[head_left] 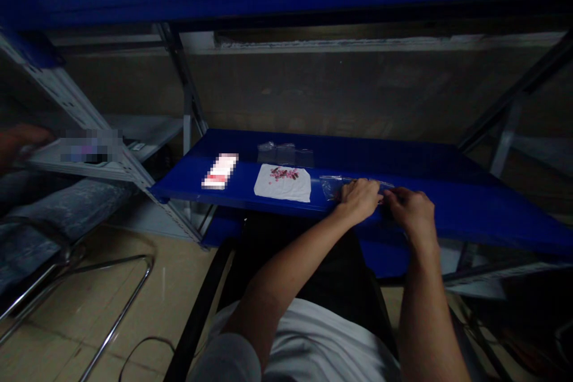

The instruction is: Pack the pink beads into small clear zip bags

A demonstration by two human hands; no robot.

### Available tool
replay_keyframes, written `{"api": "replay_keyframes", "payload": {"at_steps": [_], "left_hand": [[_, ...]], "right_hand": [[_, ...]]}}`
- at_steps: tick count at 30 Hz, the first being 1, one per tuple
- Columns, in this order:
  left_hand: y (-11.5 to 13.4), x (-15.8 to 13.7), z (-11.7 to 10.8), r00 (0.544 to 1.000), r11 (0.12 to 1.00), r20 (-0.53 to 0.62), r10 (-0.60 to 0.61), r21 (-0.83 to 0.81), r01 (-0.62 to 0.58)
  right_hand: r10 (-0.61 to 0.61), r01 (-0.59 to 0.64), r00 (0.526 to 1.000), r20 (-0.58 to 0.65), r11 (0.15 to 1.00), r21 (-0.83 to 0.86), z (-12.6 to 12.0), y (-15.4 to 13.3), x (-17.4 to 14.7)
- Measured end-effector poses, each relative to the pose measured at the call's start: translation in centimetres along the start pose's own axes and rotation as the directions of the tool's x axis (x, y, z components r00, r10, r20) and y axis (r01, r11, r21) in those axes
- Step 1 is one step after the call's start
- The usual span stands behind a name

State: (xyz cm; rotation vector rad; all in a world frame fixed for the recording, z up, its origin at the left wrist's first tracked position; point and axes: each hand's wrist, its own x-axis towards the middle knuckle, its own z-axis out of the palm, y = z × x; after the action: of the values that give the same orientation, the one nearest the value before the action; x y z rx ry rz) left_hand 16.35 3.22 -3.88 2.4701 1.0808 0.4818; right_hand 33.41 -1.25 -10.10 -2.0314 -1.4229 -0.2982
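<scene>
Fingers (358, 186) of both hands pinch clear bag (331, 186) | shelf front edge (268, 203)

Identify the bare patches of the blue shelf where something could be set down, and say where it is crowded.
The blue shelf is bare right of the right hand, and left of the blurred card. It is crowded between the white cloth, the clear bags and the left hand.
</scene>
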Motion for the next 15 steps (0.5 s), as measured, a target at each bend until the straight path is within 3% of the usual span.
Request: {"api": "replay_keyframes", "payload": {"at_steps": [3, 7, 12, 15], "left_hand": [[-0.3, -0.6, -0.9, 0.997, 0.998, -0.06, 0.042, -0.049, -0.045], [-2.3, -1.5, -4.2, 0.988, 0.988, -0.154, 0.027, -0.149, -0.05], [-9.7, -4.1, -10.0, 0.936, 0.969, -0.294, -0.194, -0.206, 0.136], [-15.3, -5.6, -13.6, 0.842, 0.92, -0.372, -0.39, -0.183, 0.345]], "right_hand": [[-0.011, 0.012, 0.999, -0.052, 1.0, 0.01, -0.5, -1.9, 0.6], [-0.022, 0.038, 0.997, -0.074, 0.974, 0.221, -0.7, -8.0, 2.0], [-0.157, 0.098, 0.983, 0.095, 0.885, 0.454, 1.8, -18.0, 4.9], [-0.235, 0.098, 0.95, 0.207, 0.85, 0.518, 4.7, -23.3, 6.8]]}}
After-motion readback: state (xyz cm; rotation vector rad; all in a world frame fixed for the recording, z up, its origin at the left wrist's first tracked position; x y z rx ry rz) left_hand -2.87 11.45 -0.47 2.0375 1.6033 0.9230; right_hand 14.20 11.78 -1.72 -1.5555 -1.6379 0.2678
